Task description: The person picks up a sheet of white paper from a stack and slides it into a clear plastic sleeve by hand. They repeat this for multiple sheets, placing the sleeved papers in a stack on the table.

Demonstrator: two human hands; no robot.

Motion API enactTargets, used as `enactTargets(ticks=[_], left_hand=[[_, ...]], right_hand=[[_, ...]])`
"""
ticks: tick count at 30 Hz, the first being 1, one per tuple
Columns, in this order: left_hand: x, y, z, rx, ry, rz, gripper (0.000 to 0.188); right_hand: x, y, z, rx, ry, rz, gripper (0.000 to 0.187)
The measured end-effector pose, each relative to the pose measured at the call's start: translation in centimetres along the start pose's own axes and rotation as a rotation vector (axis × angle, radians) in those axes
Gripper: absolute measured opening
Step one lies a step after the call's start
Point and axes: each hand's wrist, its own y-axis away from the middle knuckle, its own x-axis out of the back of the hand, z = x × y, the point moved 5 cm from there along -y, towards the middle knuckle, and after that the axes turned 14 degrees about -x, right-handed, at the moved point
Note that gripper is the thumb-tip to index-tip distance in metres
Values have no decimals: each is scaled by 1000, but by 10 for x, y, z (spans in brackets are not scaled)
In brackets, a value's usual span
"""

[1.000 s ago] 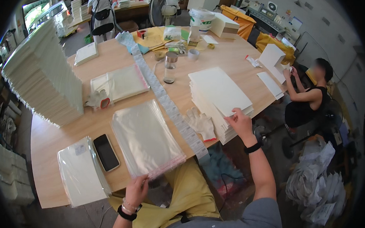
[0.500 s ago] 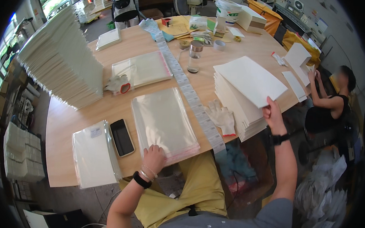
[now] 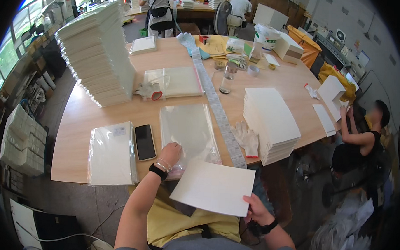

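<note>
White sheet: one stiff, blank panel, slightly bowed and tilted, held over the person's lap at the near edge of the table; its far edge overlaps the bags in view, though whether it touches them I cannot tell.
Right hand: clamped on the sheet's near right corner, thumb on top.
Left hand: resting, fingers curled, on the near end of the bags; whether it pinches any film I cannot tell.
Clear bags: a flat, glossy pile directly ahead, pinkish strip along the near edge.
Step in hand: by the pose, presenting a single sheet to the bags.
Next move: seems to call for levelling the sheet, lining its edge up with the bags, and the left fingers freeing one layer of film without creasing it.
Sheet stack: more white panels, to the right.
Between stack and bags: a pale knitted glove and a long strip of labels.
Left of the bags: a dark phone, then a wrapped pack.
Far right: a seated co-worker, hands at a white folded board.
</note>
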Motion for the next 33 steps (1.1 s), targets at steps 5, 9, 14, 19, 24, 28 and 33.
enactTargets(ticks=[5,9,14,19,24,28,33], left_hand=[[40,19,5,199,-132,410,22],[22,24,-8,728,859,245,34],[13,27,1,631,957,270,29],[15,34,8,660,780,389,24],[44,30,34,371,-164,566,17],[24,29,24,378,62,435,16],[-4,19,40,533,902,671,22]], right_hand=[[-2,-22,19,72,-280,51,16],[-15,-26,23,60,-388,81,12],[-29,-30,23,141,-339,102,17],[-33,-38,27,158,-318,119,16],[-30,-47,31,127,-322,131,17],[-42,-50,28,92,-386,151,16],[-46,-54,22,39,-507,132,15]])
